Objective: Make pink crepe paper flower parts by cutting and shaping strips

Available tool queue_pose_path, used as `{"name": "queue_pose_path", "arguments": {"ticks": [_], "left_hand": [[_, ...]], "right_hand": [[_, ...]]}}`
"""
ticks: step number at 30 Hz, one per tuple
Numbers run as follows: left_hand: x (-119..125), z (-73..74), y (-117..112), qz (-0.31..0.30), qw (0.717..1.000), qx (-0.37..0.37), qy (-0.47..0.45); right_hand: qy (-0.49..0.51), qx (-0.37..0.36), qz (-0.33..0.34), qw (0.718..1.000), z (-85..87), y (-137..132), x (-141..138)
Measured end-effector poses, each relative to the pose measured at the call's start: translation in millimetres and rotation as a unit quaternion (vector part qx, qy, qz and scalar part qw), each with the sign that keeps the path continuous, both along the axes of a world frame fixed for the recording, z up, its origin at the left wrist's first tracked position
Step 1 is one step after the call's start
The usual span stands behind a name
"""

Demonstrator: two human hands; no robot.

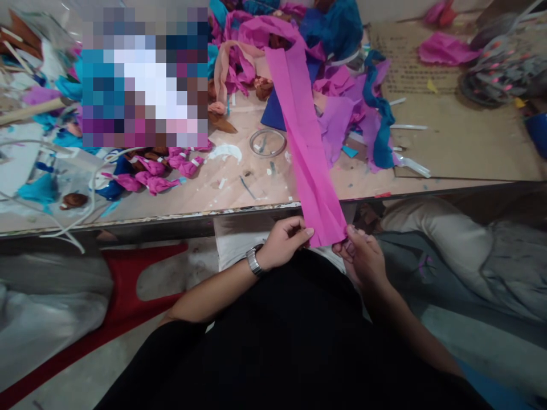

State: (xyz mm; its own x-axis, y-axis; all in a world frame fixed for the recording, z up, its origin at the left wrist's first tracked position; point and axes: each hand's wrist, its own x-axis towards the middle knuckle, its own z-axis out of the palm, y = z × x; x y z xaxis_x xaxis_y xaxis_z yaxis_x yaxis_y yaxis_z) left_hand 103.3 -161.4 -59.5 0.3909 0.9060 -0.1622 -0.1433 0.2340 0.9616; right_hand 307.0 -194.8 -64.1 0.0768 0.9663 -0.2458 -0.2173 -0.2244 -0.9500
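Note:
A long strip of pink crepe paper [305,136] stretches from the pile on the table down over the table edge towards my body. My left hand [288,240], with a metal watch on the wrist, pinches the strip's lower left corner between thumb and fingers. At the lower right corner my right hand [361,250] grips the same strip, its fingers curled. Between the two hands the near end of the strip is spread wide. A clear ring [267,143], perhaps a roll of tape, lies on the table just left of the strip.
Crumpled crepe paper in blue [335,28], pink and purple heaps up at the back. Small tied pink bundles [156,171] and a white cord [92,199] lie at left. Cardboard [461,131] covers the right side. A red chair [123,279] stands below left; a person's leg [440,233] is at right.

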Motion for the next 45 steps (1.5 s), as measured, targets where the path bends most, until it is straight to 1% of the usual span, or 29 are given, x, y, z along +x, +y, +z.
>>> {"name": "queue_pose_path", "arguments": {"ticks": [3, 5, 7, 9, 10, 12, 14, 16, 17, 19, 21, 23, 25, 27, 28, 29, 30, 33, 34, 35, 36, 37, 40, 43, 45], "left_hand": [[-13, 2.8, -5, 0.02, 0.999, 0.028, 0.006], [-23, 6.4, -9, 0.034, 0.997, 0.07, 0.03], [-36, 12.2, -13, 0.037, 0.988, 0.132, 0.065], [-49, 20.7, -16, 0.013, 0.974, 0.204, 0.101], [-55, 26.1, -17, -0.006, 0.966, 0.229, 0.119], [-67, 38.5, -19, -0.045, 0.952, 0.256, 0.161], [-76, 51.1, -21, -0.081, 0.936, 0.27, 0.211], [-84, 60.5, -23, -0.111, 0.921, 0.274, 0.253], [-87, 63.1, -24, -0.121, 0.917, 0.271, 0.265], [-93, 63.7, -26, -0.123, 0.921, 0.256, 0.268], [-98, 59.2, -27, -0.107, 0.932, 0.236, 0.252], [-103, 52.3, -29, -0.089, 0.943, 0.223, 0.232], [-107, 45.9, -31, -0.075, 0.948, 0.217, 0.218], [-110, 42.1, -33, -0.069, 0.951, 0.213, 0.214], [-110, 41.1, -34, -0.069, 0.951, 0.211, 0.215], [-111, 40.7, -35, -0.071, 0.951, 0.208, 0.219], [-110, 40.6, -35, -0.074, 0.95, 0.205, 0.224], [-110, 39.9, -34, -0.077, 0.951, 0.199, 0.225], [-110, 38.8, -34, -0.077, 0.954, 0.194, 0.217], [-111, 37.1, -33, -0.073, 0.959, 0.184, 0.204], [-111, 34.6, -33, -0.063, 0.966, 0.165, 0.188], [-112, 31.4, -33, -0.047, 0.975, 0.137, 0.171], [-113, 18.7, -36, 0.035, 0.994, 0.016, 0.104], [-111, 6.9, -41, 0.105, 0.991, -0.085, 0.006], [-107, 2.6, -44, 0.125, 0.984, -0.111, -0.052]], "right_hand": [[-0.017, 0.019, -0.013, 1.0, -4.3, 6, 7], [-0.036, 0.035, -0.019, 0.999, -3.0, 10, 11], [-0.067, 0.066, -0.036, 0.995, 4.1, 14, 13], [-0.11, 0.117, -0.043, 0.986, 17.1, 19, 12], [-0.139, 0.15, -0.037, 0.978, 25.5, 22, 9], [-0.205, 0.218, 0.005, 0.954, 43.2, 29, 2], [-0.275, 0.268, 0.064, 0.921, 58.7, 39, -10], [-0.321, 0.308, 0.144, 0.884, 68.2, 49, -25], [-0.343, 0.324, 0.185, 0.862, 70.2, 54, -33], [-0.371, 0.34, 0.244, 0.829, 69.7, 63, -46], [-0.383, 0.338, 0.266, 0.817, 65.9, 67, -55], [-0.392, 0.335, 0.252, 0.819, 62.3, 66, -59], [-0.405, 0.341, 0.212, 0.821, 61.5, 62, -58], [-0.416, 0.36, 0.188, 0.814, 64.5, 61, -55], [-0.425, 0.376, 0.192, 0.801, 67.2, 61, -54], [-0.437, 0.395, 0.21, 0.781, 70.4, 64, -53], [-0.453, 0.416, 0.239, 0.752, 73.7, 67, -52], [-0.508, 0.471, 0.33, 0.641, 82.8, 83, -54], [-0.521, 0.481, 0.345, 0.615, 84.7, 87, -55], [-0.529, 0.489, 0.352, 0.598, 86.0, 91, -55], [-0.531, 0.496, 0.351, 0.591, 86.6, 94, -54], [-0.528, 0.503, 0.345, 0.591, 86.4, 96, -52], [-0.511, 0.519, 0.315, 0.609, 81.6, 93, -41], [-0.502, 0.505, 0.293, 0.638, 72.3, 84, -28], [-0.495, 0.491, 0.285, 0.657, 64.5, 78, -22]]}}
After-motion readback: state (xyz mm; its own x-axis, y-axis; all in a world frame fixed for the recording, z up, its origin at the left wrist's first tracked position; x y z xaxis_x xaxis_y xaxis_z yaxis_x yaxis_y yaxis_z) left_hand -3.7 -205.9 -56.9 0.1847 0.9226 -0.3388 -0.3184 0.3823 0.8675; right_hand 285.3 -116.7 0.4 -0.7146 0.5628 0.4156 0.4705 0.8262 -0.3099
